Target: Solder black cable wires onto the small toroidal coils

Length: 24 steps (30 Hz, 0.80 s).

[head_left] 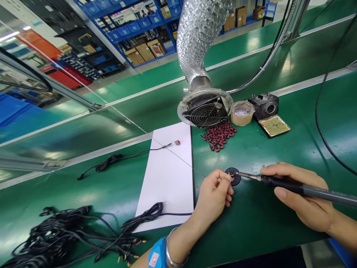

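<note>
My right hand holds a soldering iron like a pen, its metal tip reaching the small round black disc. On the disc sits a small red-and-black part with coloured wire ends, partly hidden by my fingers. My left hand is closed in a pinch at the disc's left edge. A thin solder wire runs from the upper left into its fingers. One black cable passes under my left forearm; whether its end is also in the pinch is hidden.
Beyond my hands lie a pile of red-and-black parts, a fume fan with foil duct, a tape roll, and an iron stand with sponge. White paper and bundled black cables lie left.
</note>
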Each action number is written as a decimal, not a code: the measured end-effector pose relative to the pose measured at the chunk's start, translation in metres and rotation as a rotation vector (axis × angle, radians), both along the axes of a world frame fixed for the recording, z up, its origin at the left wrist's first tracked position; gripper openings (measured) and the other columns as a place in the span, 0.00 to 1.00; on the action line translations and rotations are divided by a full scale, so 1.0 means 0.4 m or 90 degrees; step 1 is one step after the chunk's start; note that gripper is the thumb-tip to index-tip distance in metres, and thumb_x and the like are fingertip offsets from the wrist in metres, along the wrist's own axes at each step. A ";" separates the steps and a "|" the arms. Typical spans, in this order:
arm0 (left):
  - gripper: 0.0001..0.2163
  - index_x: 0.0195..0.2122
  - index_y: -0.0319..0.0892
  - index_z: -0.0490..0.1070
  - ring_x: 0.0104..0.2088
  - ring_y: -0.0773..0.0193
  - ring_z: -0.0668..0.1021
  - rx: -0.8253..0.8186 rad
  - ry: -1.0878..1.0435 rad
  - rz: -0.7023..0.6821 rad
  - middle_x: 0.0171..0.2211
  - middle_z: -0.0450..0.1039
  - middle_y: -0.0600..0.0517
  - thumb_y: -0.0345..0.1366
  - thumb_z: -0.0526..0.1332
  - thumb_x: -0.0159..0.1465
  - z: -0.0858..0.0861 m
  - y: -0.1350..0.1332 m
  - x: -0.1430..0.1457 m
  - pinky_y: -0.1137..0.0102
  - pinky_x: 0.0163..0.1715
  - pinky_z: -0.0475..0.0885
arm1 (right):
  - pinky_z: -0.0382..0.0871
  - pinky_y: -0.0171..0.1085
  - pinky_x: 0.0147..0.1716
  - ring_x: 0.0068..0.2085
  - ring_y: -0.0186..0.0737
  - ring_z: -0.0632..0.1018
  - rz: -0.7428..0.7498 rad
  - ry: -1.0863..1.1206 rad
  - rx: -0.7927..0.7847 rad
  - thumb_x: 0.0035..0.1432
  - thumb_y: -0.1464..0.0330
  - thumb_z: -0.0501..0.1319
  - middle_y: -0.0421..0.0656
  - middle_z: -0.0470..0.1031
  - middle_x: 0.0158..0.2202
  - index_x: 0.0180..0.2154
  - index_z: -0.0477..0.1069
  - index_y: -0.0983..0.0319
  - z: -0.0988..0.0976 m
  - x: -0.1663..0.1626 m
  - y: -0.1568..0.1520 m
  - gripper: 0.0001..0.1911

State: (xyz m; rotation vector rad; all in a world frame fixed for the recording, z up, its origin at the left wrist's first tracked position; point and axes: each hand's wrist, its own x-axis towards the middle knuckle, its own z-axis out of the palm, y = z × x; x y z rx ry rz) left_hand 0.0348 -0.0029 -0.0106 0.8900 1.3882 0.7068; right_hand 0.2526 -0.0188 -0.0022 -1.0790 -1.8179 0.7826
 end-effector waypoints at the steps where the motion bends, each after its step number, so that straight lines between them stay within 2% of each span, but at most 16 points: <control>1: 0.08 0.27 0.41 0.65 0.16 0.73 0.68 0.002 0.002 0.003 0.18 0.67 0.58 0.40 0.59 0.57 0.000 -0.001 0.001 0.79 0.13 0.64 | 0.68 0.35 0.30 0.35 0.39 0.76 0.001 0.006 -0.009 0.62 0.72 0.58 0.41 0.76 0.37 0.48 0.72 0.55 -0.002 0.000 0.001 0.14; 7: 0.09 0.27 0.41 0.64 0.16 0.73 0.68 0.005 -0.001 0.009 0.18 0.67 0.58 0.41 0.60 0.57 0.000 -0.005 0.001 0.79 0.14 0.66 | 0.64 0.34 0.27 0.27 0.35 0.72 0.018 0.013 -0.041 0.61 0.73 0.56 0.39 0.73 0.31 0.44 0.72 0.56 0.005 -0.014 0.012 0.11; 17: 0.11 0.27 0.41 0.64 0.17 0.72 0.69 0.017 0.015 0.000 0.19 0.67 0.58 0.43 0.60 0.60 -0.005 -0.008 0.002 0.78 0.14 0.67 | 0.62 0.34 0.26 0.27 0.33 0.70 0.046 0.015 -0.029 0.60 0.74 0.56 0.38 0.71 0.30 0.44 0.71 0.57 0.009 -0.022 0.011 0.12; 24: 0.12 0.27 0.42 0.64 0.17 0.72 0.69 0.019 0.013 -0.002 0.19 0.67 0.58 0.43 0.61 0.60 -0.010 -0.009 0.000 0.79 0.15 0.68 | 0.60 0.36 0.23 0.25 0.36 0.69 0.044 0.034 0.009 0.58 0.75 0.55 0.39 0.68 0.26 0.43 0.72 0.59 0.011 -0.034 0.009 0.12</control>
